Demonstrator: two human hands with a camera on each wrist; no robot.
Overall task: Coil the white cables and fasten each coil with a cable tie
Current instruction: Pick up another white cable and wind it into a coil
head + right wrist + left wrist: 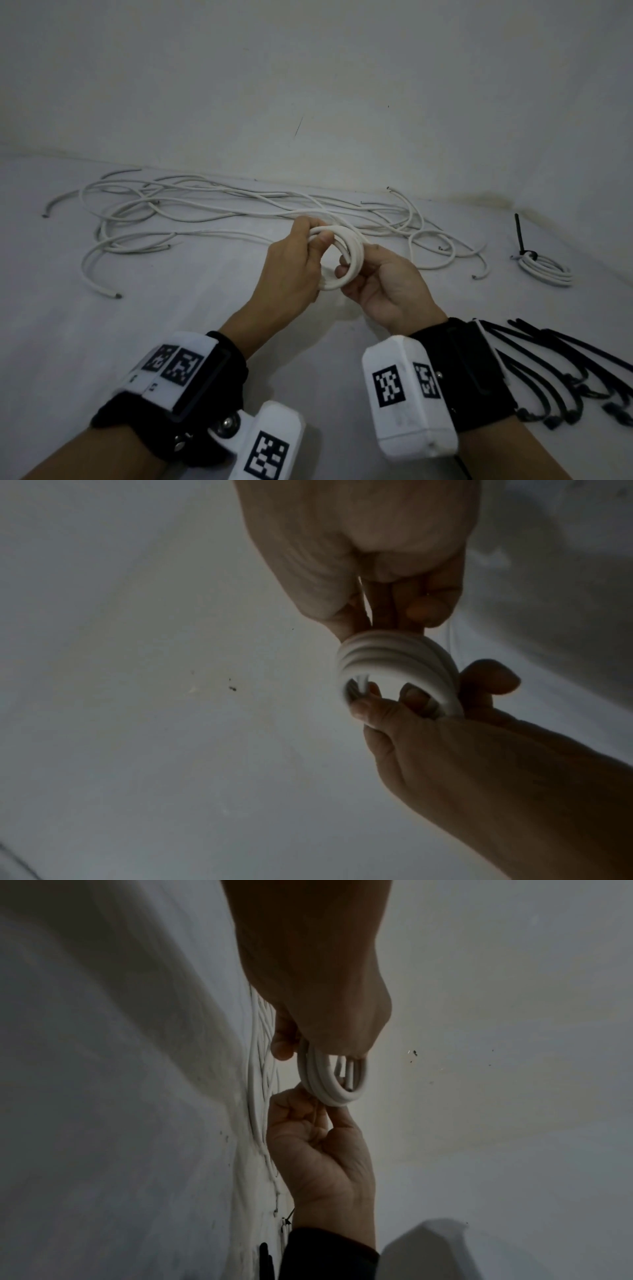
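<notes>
Holding a small round coil of white plastic cable [339,260] up over the pale floor [171,325], left hand [294,263] and right hand [387,287] both pinch its rim, probably so the loops don't spring apart before a black cable tie [561,363] goes on.

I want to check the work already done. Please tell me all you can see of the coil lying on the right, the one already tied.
The tied coil is a white round cable wound in a few flat loops, lying on the pale floor near the wall. A black cable tie closes it at its far left side; the tie's loose tail stands up. Neither hand touches it. It lies apart from the loose cables.
</notes>
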